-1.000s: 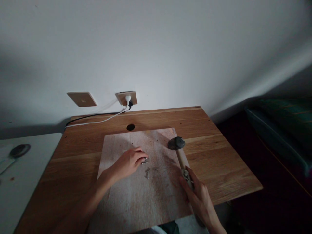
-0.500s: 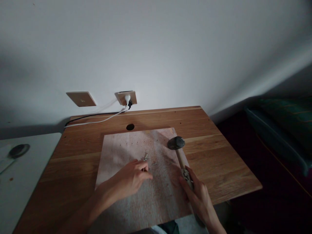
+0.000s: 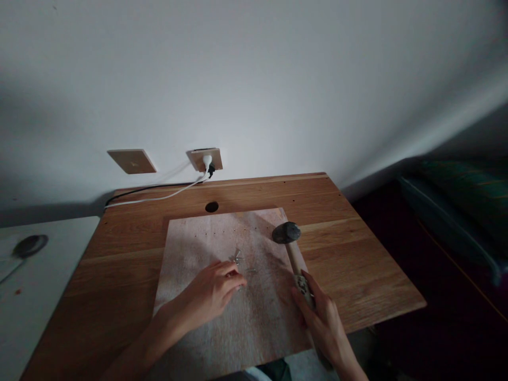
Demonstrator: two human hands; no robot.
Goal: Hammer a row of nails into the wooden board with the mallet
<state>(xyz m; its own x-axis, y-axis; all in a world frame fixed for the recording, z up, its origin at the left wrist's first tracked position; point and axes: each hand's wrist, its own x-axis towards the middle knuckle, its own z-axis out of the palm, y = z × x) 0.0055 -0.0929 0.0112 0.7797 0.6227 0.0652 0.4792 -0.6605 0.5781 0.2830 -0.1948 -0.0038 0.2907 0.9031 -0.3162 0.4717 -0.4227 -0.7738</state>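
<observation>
My right hand is wrapped round the handle of a mallet, which has a dark, barrel-shaped head and a pale wooden shaft. The mallet's head is over the right edge of a worn, whitish wooden board. Over the middle of that board, my left hand is closed in a pinch. A small glint shows under its fingertips, likely a nail, mostly hidden. Several loose nails lie in a small heap just beyond those fingers. One more nail lies to their right.
The board rests on a wooden desk against a white wall. A row of small dark dots crosses the board's far part. White and black cords run to a wall socket. A white surface adjoins at left.
My left hand has drawn slightly back and turned, uncovering a nail to the right of its fingers. My right hand and the mallet have hardly moved.
</observation>
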